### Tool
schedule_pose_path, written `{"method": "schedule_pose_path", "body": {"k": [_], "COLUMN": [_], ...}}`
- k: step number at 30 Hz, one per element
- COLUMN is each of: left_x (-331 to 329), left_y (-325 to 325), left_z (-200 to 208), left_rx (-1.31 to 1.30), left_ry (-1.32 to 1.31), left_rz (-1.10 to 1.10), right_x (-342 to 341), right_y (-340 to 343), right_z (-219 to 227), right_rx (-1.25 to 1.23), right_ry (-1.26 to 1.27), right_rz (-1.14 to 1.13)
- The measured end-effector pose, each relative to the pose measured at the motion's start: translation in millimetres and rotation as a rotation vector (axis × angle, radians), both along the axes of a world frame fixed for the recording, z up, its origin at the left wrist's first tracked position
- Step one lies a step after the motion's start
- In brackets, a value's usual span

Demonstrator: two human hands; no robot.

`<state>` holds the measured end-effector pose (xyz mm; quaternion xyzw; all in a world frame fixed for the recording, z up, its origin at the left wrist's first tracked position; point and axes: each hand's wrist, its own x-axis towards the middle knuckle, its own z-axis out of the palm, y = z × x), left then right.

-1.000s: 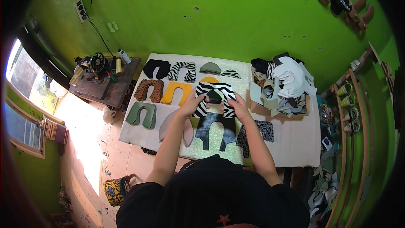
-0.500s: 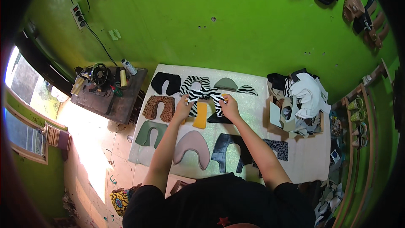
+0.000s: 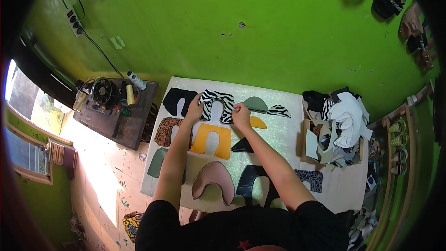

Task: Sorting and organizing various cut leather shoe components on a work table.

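A zebra-print U-shaped cut piece (image 3: 217, 95) lies at the back of the white table, its opening toward me. My left hand (image 3: 195, 109) grips its left edge, fingers closed. At its right edge my right hand (image 3: 240, 114) is closed in a pinch. Just in front is a yellow U-shaped piece (image 3: 223, 137). Left of these lie a black piece (image 3: 176, 96), a leopard-print one (image 3: 166, 129) and a green one (image 3: 158, 161), partly behind my left forearm. Right of my right hand are a grey-green half-round (image 3: 255, 103), a zebra half-round (image 3: 280, 110) and a yellow half-round (image 3: 258, 122).
Nearer me lie a pink curved piece (image 3: 213, 176) and a black leather piece (image 3: 247, 182). A patterned piece (image 3: 311, 180) and a box of scraps (image 3: 308, 144) occupy the right. A sewing machine (image 3: 103, 91) stands on a dark table at left. Sandals hang on the wall.
The zebra piece, previously lifted and bunched over the yellow piece, is now spread flat farther back. Both hands moved away from me with it, uncovering the yellow piece. The view shifted slightly.
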<state>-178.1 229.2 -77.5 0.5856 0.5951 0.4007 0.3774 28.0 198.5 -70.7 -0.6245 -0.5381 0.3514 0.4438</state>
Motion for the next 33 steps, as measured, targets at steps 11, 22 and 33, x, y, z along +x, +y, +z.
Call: {"method": "schedule_pose_path", "body": {"k": [11,22,33], "left_x": [21,26,74], "left_y": [-8,-24,-84], "left_z": [3,-10,18], "left_rx": [0.122,0.123,0.261], "left_ry": [0.683,0.837,0.59], "left_rz": [0.03,-0.159,-0.058], "right_x": [-8,-4,57], "right_y": [1,-35,-138], "right_z": [-16,4,31], "right_rx": [0.054,0.096,0.25], "right_ry": [-0.287,-0.705,-0.447], "right_rz": [-0.045,0.277,0.261]}}
